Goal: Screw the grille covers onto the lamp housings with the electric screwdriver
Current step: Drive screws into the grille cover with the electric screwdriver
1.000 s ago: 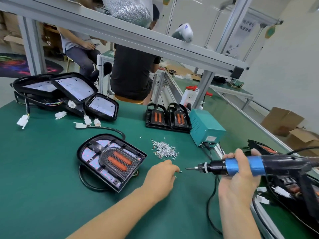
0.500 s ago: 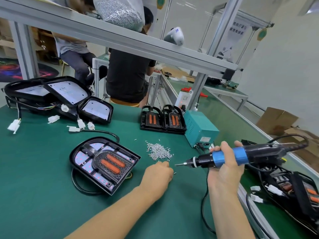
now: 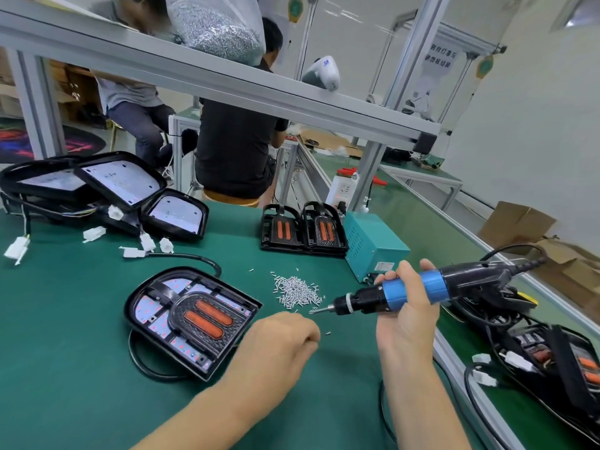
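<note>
The right hand holds the electric screwdriver above the green counter, fingers curled round its blue barrel, so that grip is wrapped tight on the tool. The screwdriver lies nearly level, its bit pointing left, with its black rear end and cable running off to the right. The left hand hovers low over the counter just left of the bit, knuckles up and fingers curled under; whether that grip pinches a screw cannot be told, since the fingertips are hidden. One loose screw lies on the counter just right of that hand.

A pile of small silver screws sits just beyond the left hand, between it and the far side of the counter. To the left of the hand lies a black lamp housing with its grille cover set in it, two orange strips showing through the cover; a black cable loops out from under it. Farther back, two more housings with covers stand side by side, just beside a teal power box to their right. At the far left, a heap of open housings with white connectors rests on the counter. At the near right, more housings and wiring lie beyond the counter's metal edge.

Behind the counter, two seated people are seen from the back, and a bag of screws rests on the overhead shelf.
</note>
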Motion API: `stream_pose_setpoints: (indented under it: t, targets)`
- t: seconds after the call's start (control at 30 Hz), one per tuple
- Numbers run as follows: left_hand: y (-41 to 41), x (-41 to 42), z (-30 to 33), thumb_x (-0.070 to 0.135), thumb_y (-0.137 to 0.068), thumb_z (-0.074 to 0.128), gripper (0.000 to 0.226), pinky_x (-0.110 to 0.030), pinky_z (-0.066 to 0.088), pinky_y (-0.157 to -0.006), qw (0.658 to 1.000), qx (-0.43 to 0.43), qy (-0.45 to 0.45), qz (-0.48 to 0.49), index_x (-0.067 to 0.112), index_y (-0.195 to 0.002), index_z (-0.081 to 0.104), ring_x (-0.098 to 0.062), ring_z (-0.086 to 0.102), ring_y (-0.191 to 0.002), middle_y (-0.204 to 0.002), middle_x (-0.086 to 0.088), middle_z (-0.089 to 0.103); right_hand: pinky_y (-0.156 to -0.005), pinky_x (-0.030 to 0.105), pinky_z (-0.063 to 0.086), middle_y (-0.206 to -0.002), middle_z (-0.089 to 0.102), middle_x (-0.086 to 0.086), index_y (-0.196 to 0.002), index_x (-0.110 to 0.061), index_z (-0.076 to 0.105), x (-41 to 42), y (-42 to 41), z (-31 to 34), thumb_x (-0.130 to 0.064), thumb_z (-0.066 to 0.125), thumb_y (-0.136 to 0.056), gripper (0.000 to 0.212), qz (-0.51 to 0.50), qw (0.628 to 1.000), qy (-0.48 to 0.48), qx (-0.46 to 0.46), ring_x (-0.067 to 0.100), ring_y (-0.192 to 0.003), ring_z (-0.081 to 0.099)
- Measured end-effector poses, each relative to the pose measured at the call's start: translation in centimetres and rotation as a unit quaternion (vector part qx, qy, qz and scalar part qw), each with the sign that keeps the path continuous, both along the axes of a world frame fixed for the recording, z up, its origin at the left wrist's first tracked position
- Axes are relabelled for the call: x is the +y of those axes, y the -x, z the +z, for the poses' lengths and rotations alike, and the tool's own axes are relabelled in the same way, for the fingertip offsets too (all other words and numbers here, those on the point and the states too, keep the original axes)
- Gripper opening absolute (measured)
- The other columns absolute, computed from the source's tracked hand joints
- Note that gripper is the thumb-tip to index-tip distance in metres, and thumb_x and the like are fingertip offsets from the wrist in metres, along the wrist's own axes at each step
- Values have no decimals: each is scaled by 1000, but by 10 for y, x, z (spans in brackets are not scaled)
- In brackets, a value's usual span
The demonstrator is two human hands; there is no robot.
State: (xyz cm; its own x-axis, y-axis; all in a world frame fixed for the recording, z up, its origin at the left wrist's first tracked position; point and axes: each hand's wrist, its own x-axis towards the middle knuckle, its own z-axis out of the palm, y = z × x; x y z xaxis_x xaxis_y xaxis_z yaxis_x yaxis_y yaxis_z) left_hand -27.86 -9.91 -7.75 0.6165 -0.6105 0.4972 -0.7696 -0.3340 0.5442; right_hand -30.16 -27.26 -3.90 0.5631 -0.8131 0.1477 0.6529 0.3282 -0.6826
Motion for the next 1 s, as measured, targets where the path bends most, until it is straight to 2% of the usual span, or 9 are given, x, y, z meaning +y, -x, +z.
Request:
stream_pose_setpoints:
  t: [0.1, 0.2, 0.33, 0.43, 0.6, 0.8, 1.0]
  targets:
    - [-9, 19, 17, 7, -78, 73, 16, -11, 41, -63, 982, 144, 122, 30, 22, -71, 71, -1, 55, -62, -67, 12, 66, -66, 27, 54, -76, 54, -1, -104, -23, 53, 5, -2, 2, 0, 62, -89, 29, 29, 999, -22, -17, 11, -56, 57]
    - [-23, 39, 30, 2, -75, 75, 25, -10, 46, -59, 933, 278, 223, 42, 27, -72, 76, 1, 60, -59, -69, 9, 72, -66, 28, 52, -76, 53, -1, -100, -23, 56, 12, -4, 6, 1, 62, -88, 28, 68, 996, -49, -32, 12, -58, 56]
    - [-41, 62, 33, 3, -74, 75, 25, -27, 52, -58, 886, 355, 289, 72, 28, -76, 78, -11, 61, -62, -73, -4, 74, -65, 26, 53, -67, 57, -5, -94, -24, 57, 26, -4, 17, -2, 67, -79, 29, 109, 989, -86, -60, 11, -57, 57]
    - [-47, 70, 31, 0, -73, 74, 19, -19, 52, -52, 856, 393, 327, 73, 18, -73, 78, -14, 57, -57, -68, -11, 69, -65, 26, 53, -67, 55, -5, -91, -24, 57, 36, -4, 28, -5, 70, -66, 34, 123, 984, -99, -85, 10, -57, 56]
    - [-48, 78, 23, -1, -76, 70, 15, -21, 52, -49, 829, 442, 337, 64, 12, -71, 77, -13, 55, -52, -64, -10, 68, -64, 25, 53, -68, 56, -5, -89, -23, 57, 51, -6, 40, -7, 71, -64, 33, 146, 977, -94, -122, 9, -57, 56]
    - [-49, 82, 17, -2, -79, 68, 14, -21, 52, -49, 812, 466, 349, 43, 8, -75, 76, -14, 58, -57, -73, -14, 71, -68, 25, 53, -71, 56, -5, -94, -24, 56, 69, -11, 43, -8, 70, -68, 33, 177, 973, -63, -132, 9, -60, 56]
    - [-46, 82, 14, -4, -80, 65, 12, -21, 51, -51, 808, 469, 355, 25, 4, -81, 74, -13, 59, -57, -72, -13, 71, -69, 24, 54, -69, 56, -6, -93, -24, 56, 80, -15, 42, -7, 67, -69, 32, 185, 973, -51, -127, 8, -59, 56]
